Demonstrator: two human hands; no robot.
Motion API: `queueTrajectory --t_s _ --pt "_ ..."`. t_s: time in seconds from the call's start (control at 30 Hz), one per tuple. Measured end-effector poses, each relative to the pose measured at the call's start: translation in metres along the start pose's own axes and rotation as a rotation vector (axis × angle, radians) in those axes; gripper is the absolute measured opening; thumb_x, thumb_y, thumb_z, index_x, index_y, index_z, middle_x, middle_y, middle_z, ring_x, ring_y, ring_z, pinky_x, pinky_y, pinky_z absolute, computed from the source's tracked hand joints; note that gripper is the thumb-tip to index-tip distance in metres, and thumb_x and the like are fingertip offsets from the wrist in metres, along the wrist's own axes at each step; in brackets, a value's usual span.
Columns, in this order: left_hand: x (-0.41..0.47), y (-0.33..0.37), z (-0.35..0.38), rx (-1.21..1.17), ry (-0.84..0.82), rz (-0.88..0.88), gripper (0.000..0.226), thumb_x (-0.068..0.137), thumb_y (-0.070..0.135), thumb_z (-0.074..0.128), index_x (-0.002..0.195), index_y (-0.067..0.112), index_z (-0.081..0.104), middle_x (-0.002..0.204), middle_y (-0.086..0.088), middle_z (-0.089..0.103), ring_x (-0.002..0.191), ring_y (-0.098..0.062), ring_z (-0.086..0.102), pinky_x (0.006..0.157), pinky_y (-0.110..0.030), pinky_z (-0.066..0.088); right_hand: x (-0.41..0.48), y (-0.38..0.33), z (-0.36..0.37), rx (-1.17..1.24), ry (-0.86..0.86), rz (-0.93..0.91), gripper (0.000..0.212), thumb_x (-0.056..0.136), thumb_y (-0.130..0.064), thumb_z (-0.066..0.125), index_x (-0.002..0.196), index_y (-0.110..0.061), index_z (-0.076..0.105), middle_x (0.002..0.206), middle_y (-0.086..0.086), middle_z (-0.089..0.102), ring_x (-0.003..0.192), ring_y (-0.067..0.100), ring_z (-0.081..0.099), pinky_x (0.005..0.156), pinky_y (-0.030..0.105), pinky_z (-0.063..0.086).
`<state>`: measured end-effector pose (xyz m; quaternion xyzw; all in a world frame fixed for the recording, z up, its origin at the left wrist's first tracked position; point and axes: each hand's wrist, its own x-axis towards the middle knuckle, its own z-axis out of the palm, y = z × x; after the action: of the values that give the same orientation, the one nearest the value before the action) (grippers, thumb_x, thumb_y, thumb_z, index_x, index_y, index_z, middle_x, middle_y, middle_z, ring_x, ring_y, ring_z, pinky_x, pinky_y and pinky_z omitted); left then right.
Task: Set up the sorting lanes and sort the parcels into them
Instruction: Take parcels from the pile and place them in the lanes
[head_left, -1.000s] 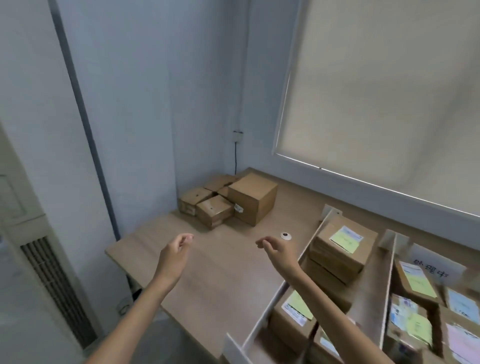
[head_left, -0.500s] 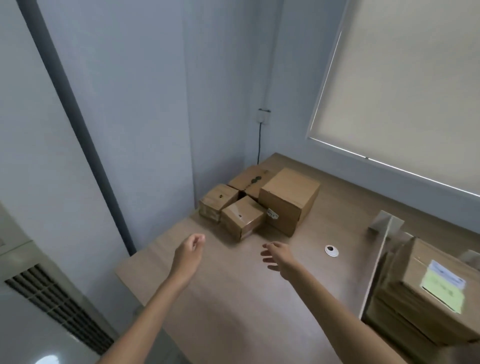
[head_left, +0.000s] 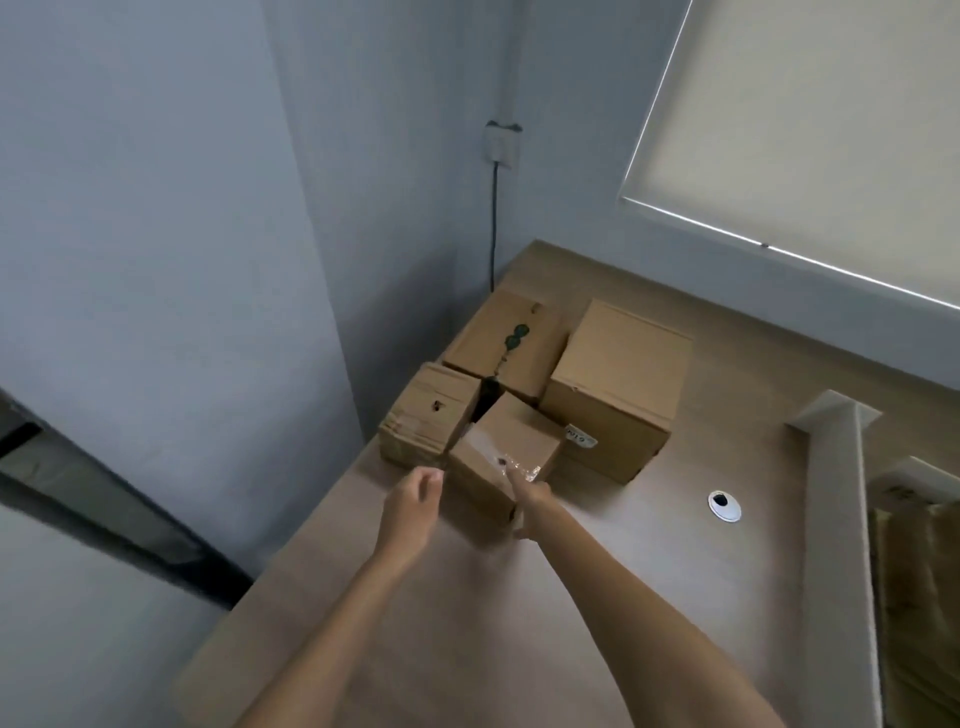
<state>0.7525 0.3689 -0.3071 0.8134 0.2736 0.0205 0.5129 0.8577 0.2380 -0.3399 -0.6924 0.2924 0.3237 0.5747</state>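
Evidently the step in hand is lifting one parcel from the unsorted cluster in the far left corner of the counter. Leftmost there sits a ridged parcel with a small dark hole on top. Just near of it the left hand hovers loosely curled, holding nothing, close beside the small taped parcel. The right hand lies on that parcel's near right corner, fingers over the top and thumb down the side; whether it grips I cannot tell. A sound lift probably wants the left hand on the opposite face, since the glossy tape may slip and the neighbouring parcels stand touching it.

Behind, a flat parcel bears two green round marks but no legible words. The tall parcel carries a white sticker with dark characters too small to read. Farther right come a cable grommet, a white lane divider and blurred stacked parcels.
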Motion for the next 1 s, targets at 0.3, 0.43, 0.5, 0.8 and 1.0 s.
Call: queueTrajectory --t_s 0.3,0.43,0.5,0.8,1.0 --pt "-0.001 -0.019 -0.018 -0.027 -0.043 0.015 0.026 0.099 0.021 0.042 0.116 0.013 0.059 0.112 -0.004 0.061 0.098 -0.012 0.052 0.082 -0.024 0.041 0.013 0.027 -0.005 0.225 0.029 -0.043 0.050 0.091 -0.016 0.062 0.134 -0.004 0.039 0.128 0.015 0.050 0.101 0.029 0.050 0.095 0.044 0.047" --pt "-0.032 -0.010 -0.025 -0.080 -0.078 0.020 0.018 0.097 0.022 0.045 0.112 0.020 0.056 0.105 0.002 0.057 0.097 -0.011 0.053 0.066 -0.016 0.039 -0.045 0.052 -0.044 0.202 -0.099 -0.110 0.039 0.094 -0.014 0.056 0.130 -0.004 0.043 0.117 0.014 0.049 0.099 0.031 0.054 0.091 0.049 0.050" --pt "-0.053 -0.002 -0.026 -0.126 -0.111 0.029 0.023 0.095 0.024 0.050 0.117 0.017 0.055 0.109 -0.001 0.057 0.103 -0.016 0.054 0.067 -0.018 0.040 -0.082 0.069 -0.066 0.173 -0.152 -0.181 0.041 0.094 -0.018 0.057 0.132 -0.007 0.045 0.122 0.014 0.051 0.106 0.030 0.054 0.089 0.046 0.052" --pt "-0.195 0.030 -0.025 -0.626 -0.577 -0.179 0.064 0.079 0.045 0.060 0.132 0.014 0.044 0.124 -0.006 0.060 0.112 -0.023 0.058 0.090 -0.043 0.053 -0.255 0.147 -0.158 -0.011 -0.266 -0.511 0.025 0.098 -0.027 0.049 0.120 -0.023 0.058 0.113 0.000 0.061 0.100 0.017 0.058 0.096 0.042 0.052" --pt "-0.278 0.062 -0.029 -0.554 -0.438 0.055 0.076 0.064 0.038 0.073 0.129 0.009 0.047 0.122 -0.009 0.060 0.099 -0.019 0.062 0.069 -0.027 0.058 -0.338 0.171 -0.175 -0.133 0.192 -0.794 0.044 0.094 -0.029 0.055 0.137 -0.027 0.043 0.127 -0.012 0.048 0.115 0.008 0.045 0.096 0.028 0.039"
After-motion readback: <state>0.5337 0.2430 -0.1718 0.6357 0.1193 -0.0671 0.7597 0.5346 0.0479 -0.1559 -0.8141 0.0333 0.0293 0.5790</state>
